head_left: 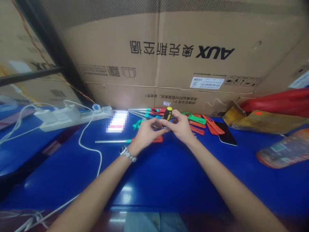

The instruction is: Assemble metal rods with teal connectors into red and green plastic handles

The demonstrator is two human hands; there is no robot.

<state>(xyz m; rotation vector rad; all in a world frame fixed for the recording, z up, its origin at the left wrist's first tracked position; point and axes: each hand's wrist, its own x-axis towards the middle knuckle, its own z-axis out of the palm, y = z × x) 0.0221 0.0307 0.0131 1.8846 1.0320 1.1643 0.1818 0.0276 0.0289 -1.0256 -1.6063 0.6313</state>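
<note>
My right hand [180, 126] is closed around a short screwdriver with a yellow-and-black handle [168, 113], held upright. My left hand [146, 132] meets it, thumb and fingers pinched together; whatever lies between them is hidden. Under the left hand lies a long-necked lighter [113, 141] with a metal tube, teal collar and red handle. Behind the hands are more long-necked lighters [137, 112]. Small green plastic parts [137, 124] sit left of the fingers. To the right are a green handle shell [198, 118] and several orange-red handle shells [213, 125].
A big cardboard box [116, 35] walls off the back. On the left are a power strip [51, 124], its plugs and a white cable [83, 137]. A blurred, lit screen [117, 120] is nearby. Right are a dark phone [228, 137], an open carton [265, 120] and a plastic jar [282, 149].
</note>
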